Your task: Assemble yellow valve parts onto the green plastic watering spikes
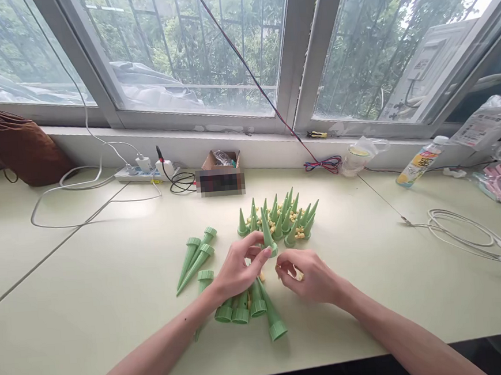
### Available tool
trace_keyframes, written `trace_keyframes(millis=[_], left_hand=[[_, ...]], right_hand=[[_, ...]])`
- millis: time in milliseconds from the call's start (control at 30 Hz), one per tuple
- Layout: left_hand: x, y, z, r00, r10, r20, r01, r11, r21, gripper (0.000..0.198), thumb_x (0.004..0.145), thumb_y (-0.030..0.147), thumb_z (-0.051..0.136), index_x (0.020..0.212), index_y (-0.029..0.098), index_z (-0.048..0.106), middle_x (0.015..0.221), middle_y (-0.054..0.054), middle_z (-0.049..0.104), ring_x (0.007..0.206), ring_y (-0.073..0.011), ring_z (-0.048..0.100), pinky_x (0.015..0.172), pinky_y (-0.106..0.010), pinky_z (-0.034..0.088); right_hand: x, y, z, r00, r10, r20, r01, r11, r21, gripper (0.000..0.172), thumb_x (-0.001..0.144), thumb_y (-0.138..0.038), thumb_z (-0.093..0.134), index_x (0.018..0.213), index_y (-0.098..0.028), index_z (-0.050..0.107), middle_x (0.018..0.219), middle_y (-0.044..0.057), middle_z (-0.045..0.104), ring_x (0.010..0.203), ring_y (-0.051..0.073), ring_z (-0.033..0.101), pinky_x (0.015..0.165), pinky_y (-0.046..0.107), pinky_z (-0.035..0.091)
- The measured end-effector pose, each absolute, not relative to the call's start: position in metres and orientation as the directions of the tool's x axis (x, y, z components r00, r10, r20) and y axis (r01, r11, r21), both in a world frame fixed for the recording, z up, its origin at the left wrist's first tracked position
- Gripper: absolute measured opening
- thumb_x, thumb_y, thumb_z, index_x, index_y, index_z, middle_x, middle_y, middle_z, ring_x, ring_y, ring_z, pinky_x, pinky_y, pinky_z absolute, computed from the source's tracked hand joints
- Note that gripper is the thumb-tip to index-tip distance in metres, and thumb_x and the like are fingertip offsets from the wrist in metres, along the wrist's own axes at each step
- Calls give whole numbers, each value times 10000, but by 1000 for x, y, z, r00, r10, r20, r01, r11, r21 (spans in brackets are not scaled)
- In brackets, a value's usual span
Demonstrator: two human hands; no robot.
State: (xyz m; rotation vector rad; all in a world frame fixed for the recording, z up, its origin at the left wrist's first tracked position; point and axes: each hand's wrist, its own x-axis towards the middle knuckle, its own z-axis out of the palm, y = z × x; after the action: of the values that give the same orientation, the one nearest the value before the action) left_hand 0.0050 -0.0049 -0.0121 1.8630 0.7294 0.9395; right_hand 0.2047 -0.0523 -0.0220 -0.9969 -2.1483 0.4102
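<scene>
My left hand (244, 264) grips a green plastic watering spike (266, 230), tip up and its ribbed cap downward. Close to that cap, my right hand (306, 275) is pinched; a small yellowish bit shows at its fingers, too small to name. Behind both hands, several green spikes (288, 219) stand tip up among small pale yellow plastic pieces (300, 234). More spikes (194, 252) lie on their sides to the left of my left hand. Below it lie others (275, 318), partly hidden by my hand and forearm.
Along the window side of the pale table (102, 291) are a brown pouch (25, 144), a power strip (139, 174), a small box (221, 178), a roll of tape in plastic (358, 157) and a bottle (422, 162). A coiled white cable (462, 231) lies on the right.
</scene>
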Motion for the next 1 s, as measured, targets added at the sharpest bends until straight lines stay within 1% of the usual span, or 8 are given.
trace_keyframes(millis=[200,300,400,467,567,700,867,1000], left_hand=[[5,-2,-13,539,781,316,129,-447,885,177,953,327,527,952,155,487,661,31,477,506,-87,482,494,-222,474],[5,-2,-14,549,772,321,136,-461,877,176,952,329,528,946,159,483,650,38,452,512,-89,474,493,-219,470],[6,-3,-14,566,760,318,159,-479,863,169,953,326,526,943,162,485,594,57,411,494,-91,445,482,-215,458],[6,-3,-14,567,753,335,159,-498,852,164,952,322,528,952,163,488,606,53,421,510,-94,454,501,-220,474],[7,-4,-14,565,747,350,162,-516,841,160,952,320,530,949,166,484,611,53,422,507,-90,448,501,-217,474],[7,-4,-12,565,739,367,160,-535,830,152,953,312,529,927,169,485,619,49,422,500,-84,436,485,-205,458],[7,-3,-13,572,729,377,171,-555,814,152,946,310,538,942,159,517,652,26,465,551,-105,501,524,-216,475],[7,-3,-14,568,729,383,175,-561,809,163,943,319,541,924,161,506,632,39,435,523,-95,461,508,-209,452]], right_hand=[[202,-54,-19,-280,695,663,410,711,-572,101,860,-102,554,854,-202,564,608,-36,588,497,94,496,495,221,421],[203,-53,-18,-183,687,703,413,703,-579,110,868,-98,564,884,-206,579,630,-27,605,516,104,534,503,227,462],[203,-52,-18,-114,683,721,394,698,-599,129,885,-95,565,943,-207,593,679,-14,629,535,110,577,527,240,510],[204,-52,-19,-72,679,730,375,697,-612,150,892,-88,561,975,-207,599,759,10,661,570,117,611,546,250,540],[204,-52,-20,-50,685,726,357,692,-628,177,899,-85,558,1016,-208,606,825,31,681,611,130,647,573,269,573],[204,-52,-21,-57,699,713,349,683,-642,175,907,-94,564,1033,-207,612,832,37,690,628,141,667,582,285,586],[203,-52,-21,-72,709,701,340,679,-651,163,917,-107,562,1040,-200,614,842,41,695,623,140,673,578,288,591],[203,-52,-20,-76,716,694,345,672,-656,150,923,-124,567,1042,-200,617,855,41,694,626,136,673,582,285,592]])
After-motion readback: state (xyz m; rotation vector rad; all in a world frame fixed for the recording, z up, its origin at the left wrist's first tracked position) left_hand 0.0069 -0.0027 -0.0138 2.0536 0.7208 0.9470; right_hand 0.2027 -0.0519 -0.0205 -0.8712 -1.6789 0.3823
